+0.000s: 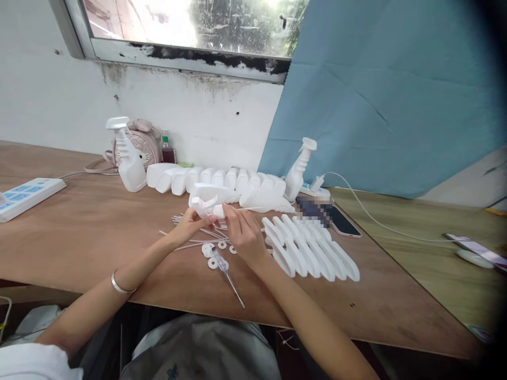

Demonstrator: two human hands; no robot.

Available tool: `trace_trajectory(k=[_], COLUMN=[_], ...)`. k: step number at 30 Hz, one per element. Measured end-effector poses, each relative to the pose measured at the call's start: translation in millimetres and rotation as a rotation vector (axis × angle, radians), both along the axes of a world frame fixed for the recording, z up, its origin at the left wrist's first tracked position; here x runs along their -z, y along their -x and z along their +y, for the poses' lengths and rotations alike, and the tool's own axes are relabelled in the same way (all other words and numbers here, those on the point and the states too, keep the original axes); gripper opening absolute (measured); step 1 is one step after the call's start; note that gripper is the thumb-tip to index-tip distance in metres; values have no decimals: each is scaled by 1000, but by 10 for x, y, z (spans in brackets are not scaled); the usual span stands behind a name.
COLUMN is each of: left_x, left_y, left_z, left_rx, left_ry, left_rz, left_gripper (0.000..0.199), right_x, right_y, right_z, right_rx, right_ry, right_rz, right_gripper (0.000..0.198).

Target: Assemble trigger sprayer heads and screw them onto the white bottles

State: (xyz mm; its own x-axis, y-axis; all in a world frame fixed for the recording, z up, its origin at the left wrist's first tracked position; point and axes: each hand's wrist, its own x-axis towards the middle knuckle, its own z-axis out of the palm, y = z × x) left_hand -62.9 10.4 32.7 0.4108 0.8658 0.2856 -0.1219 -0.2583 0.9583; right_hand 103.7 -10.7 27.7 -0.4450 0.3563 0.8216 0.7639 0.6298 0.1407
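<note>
My left hand [189,226] is closed around a white trigger spray head [205,205], held just above the table. The fingers of my right hand [246,236] pinch the collar end of that spray head, where a thin white tube [253,208] sticks out to the right. Several loose thin tubes [194,243] lie under my hands. Nearer to me are several white ring washers [213,263] and a screwdriver [225,270] with a clear handle. Rows of curved white plastic pieces [309,248] lie right of my right hand.
Several white bottles [217,177] lie on their sides at the back. A bottle with a spray head [132,170] stands upright at each end, the other [295,177] on the right. Power strips [34,195], a pink bag [144,145] and a phone [345,220] are around.
</note>
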Motion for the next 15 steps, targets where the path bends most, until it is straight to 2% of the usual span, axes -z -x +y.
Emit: trace_trajectory(k=[6, 10, 15], left_x=[25, 17, 16], left_y=[100, 101, 143], left_z=[64, 42, 77], left_rx=[-139, -112, -2], left_ry=[-60, 7, 8], left_rz=[33, 81, 101], left_gripper=[28, 31, 27], right_x=[-43, -88, -132], right_y=[23, 48, 71], right_z=[-44, -67, -77], right_rx=[82, -35, -209], right_ry=[20, 50, 196], right_rz=[-87, -156, -27], right_gripper=[21, 25, 17])
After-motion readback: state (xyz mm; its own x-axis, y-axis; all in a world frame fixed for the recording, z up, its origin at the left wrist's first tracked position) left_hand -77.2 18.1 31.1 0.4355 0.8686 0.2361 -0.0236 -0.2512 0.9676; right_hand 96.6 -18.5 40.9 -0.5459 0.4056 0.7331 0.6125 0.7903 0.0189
